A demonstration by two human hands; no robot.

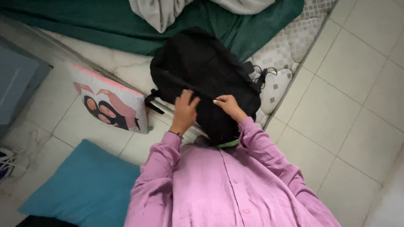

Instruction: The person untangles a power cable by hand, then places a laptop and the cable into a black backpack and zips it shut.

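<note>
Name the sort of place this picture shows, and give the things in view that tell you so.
Probably a bedroom: a mattress with a green sheet lies on a tiled floor, and pillows lie beside it. Both hands rest on a black backpack.

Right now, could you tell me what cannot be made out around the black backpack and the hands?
Head view only:
- Fingertips of the left hand and right hand: lost against the black backpack.
- Backpack's near end: hidden by the arms.
- Grey cloth: cut by the top edge.
- Blue cushion: partly behind the sleeve.

The black backpack (pixel 202 71) hides both hands' palms; the teal cushion (pixel 84 189) runs off the bottom edge
</note>
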